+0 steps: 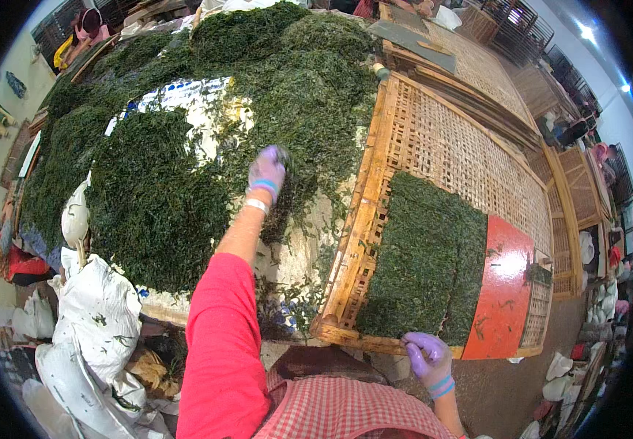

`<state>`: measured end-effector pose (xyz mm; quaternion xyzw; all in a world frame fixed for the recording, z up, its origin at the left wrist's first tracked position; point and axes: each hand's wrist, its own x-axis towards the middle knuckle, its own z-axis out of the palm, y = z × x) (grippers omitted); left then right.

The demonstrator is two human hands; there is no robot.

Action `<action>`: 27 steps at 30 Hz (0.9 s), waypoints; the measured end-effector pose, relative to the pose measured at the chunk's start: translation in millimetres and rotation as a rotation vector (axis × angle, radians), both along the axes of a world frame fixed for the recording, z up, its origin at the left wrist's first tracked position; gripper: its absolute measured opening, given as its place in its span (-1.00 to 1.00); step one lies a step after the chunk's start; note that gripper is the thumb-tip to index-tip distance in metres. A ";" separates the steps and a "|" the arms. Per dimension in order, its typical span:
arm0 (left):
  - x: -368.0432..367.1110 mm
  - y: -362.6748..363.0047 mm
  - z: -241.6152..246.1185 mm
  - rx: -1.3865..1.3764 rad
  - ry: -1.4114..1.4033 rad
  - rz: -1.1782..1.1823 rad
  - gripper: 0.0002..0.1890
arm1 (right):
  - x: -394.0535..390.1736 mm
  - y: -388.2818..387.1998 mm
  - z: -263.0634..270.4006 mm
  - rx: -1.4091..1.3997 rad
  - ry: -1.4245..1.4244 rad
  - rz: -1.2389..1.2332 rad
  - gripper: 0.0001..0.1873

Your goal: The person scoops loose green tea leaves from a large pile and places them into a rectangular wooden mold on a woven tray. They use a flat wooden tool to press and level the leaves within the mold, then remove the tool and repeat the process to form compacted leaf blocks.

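My left hand, in a purple-coated glove, reaches into a large heap of dark green leafy shreds spread over the table; its fingertips are blurred and whether they hold anything does not show. My right hand, gloved alike, is at the near bamboo edge of a woven bamboo tray, its fingers bent and close to the frame. Flat rectangular layers of the green shreds cover the tray's near left part. Right of them a shiny red board lies across the weave, with a few shreds on it.
White woven sacks stand at the table's near left. More bamboo trays are stacked beyond mine, with a grey board on top. One co-worker is at the far left, another at the left edge.
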<state>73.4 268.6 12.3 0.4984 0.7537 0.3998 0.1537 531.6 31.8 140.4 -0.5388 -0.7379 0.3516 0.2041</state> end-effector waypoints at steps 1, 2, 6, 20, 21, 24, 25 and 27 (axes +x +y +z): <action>-7.2 4.9 17.3 0.249 -0.032 -0.002 -0.65 | -0.9 0.9 0.8 0.024 0.010 0.028 -0.82; -11.4 8.0 32.3 0.365 0.035 0.020 -0.64 | -1.1 0.8 1.1 0.034 0.015 0.042 -0.82; -22.3 -8.1 65.9 -0.231 0.309 0.015 -0.54 | 9.3 -3.7 -2.9 0.028 0.038 0.142 -0.82; 215.0 -25.9 151.5 0.119 -1.105 0.035 -0.87 | 217.2 -56.1 -26.4 0.207 0.212 -0.005 -0.82; 259.7 -27.2 150.0 0.105 -1.210 -0.138 -0.87 | 244.1 -64.0 -28.1 0.190 0.223 -0.039 -0.82; 407.8 -22.1 132.7 -0.082 -1.198 -0.338 -0.80 | 322.5 -92.0 -29.7 0.339 0.174 -0.113 -0.82; 454.3 -20.3 128.8 -0.200 -1.214 -0.410 -0.76 | 347.0 -100.5 -29.7 0.391 0.172 -0.131 -0.81; 552.3 -13.9 118.5 -0.273 -1.164 -0.440 -0.75 | 390.5 -111.3 -29.8 0.261 0.199 -0.302 -0.82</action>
